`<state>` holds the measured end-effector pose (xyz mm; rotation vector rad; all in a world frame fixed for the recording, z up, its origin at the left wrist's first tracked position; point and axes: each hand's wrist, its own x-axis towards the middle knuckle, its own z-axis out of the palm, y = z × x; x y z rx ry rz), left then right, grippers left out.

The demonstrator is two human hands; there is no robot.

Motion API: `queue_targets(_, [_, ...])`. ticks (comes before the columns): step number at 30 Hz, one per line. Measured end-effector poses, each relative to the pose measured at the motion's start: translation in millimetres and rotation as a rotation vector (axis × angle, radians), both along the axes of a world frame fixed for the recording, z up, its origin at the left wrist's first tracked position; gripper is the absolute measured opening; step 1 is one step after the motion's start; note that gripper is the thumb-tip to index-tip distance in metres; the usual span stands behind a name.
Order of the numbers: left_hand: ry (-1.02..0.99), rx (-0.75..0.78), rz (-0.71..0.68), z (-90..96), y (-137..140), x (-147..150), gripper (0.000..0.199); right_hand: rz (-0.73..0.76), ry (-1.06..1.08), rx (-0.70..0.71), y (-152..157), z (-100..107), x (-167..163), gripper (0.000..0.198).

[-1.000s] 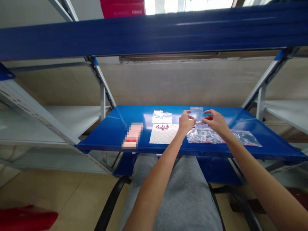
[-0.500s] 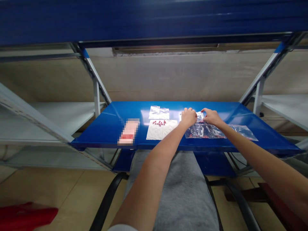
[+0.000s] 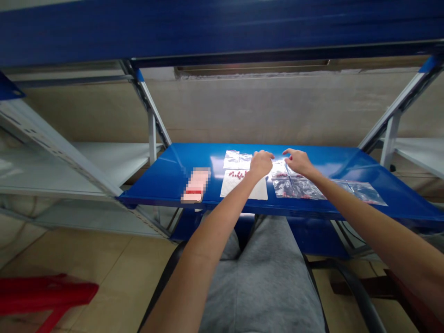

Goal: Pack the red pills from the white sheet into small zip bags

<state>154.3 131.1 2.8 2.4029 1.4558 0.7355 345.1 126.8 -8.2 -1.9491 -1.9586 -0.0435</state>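
My left hand point(image 3: 262, 164) is held over the right part of a white cloth or paper sheet point(image 3: 231, 188), its index finger stretched to the right. Facing it, my right hand point(image 3: 298, 162) has thumb and index finger apart, nothing visible between them. Below and between the hands lie clear plastic bags point(image 3: 278, 170) with small red pieces inside. A front row of similar bags point(image 3: 301, 189) runs to the right, partly under my right forearm. Small red beads point(image 3: 237, 175) rest on the sheet, some hidden by my left hand. Flat clear bags point(image 3: 231, 159) lie behind the sheet.
A pink-and-red blurred-out item point(image 3: 196, 185) lies at the left of the blue table point(image 3: 156, 187). A blue shelf point(image 3: 222, 32) spans overhead, with slanted metal posts at both sides. A red stool-like object point(image 3: 45, 293) stands on the floor at lower left.
Both hands have come away from the small bag between them. The left hand moved left towards the sheet; the right thumb and finger spread. The view has shifted slightly.
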Motion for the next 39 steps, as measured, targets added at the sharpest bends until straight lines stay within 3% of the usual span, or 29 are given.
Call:
queue_targets(4, [0.024,-0.014,0.160,6.6,16.2,-70.9,0.043,0.116,0.105,-0.044,12.6,7.3,-58.0,0.042])
queue_targets(8, [0.070,-0.027,0.236,2.0,25.8,-104.8,0.035,0.188,0.138,-0.097,34.1,6.7,-104.6,0.038])
queue_targets(13, [0.139,-0.030,0.231,-6.2,32.6,-99.2,0.026,0.165,0.118,-0.148,60.6,-4.4,-132.7,0.035])
queue_targets(21, [0.171,-0.035,0.183,-12.4,34.1,-89.1,0.020,0.033,0.075,-0.155,75.4,-17.2,-135.9,0.027])
queue_targets(24, [0.133,-0.032,0.169,-9.8,34.3,-89.1,0.027,-0.011,0.066,-0.125,79.8,-12.0,-128.0,0.022])
queue_targets(28, [0.039,-0.005,0.119,6.0,35.2,-88.3,0.047,-0.037,0.123,-0.029,83.2,9.7,-103.5,0.014])
queue_targets(33, [-0.256,0.115,0.127,32.8,17.4,-81.1,0.055,0.025,0.425,-0.013,54.2,36.9,-77.4,0.028])
queue_targets(37, [-0.447,0.137,0.098,37.7,-25.3,-81.4,0.047,0.262,0.587,-0.031,-1.2,44.0,-79.2,0.032])
queue_targets(39, [-0.490,0.157,0.042,34.2,-53.7,-85.4,0.044,0.345,0.569,-0.013,-31.8,45.9,-84.0,0.029])
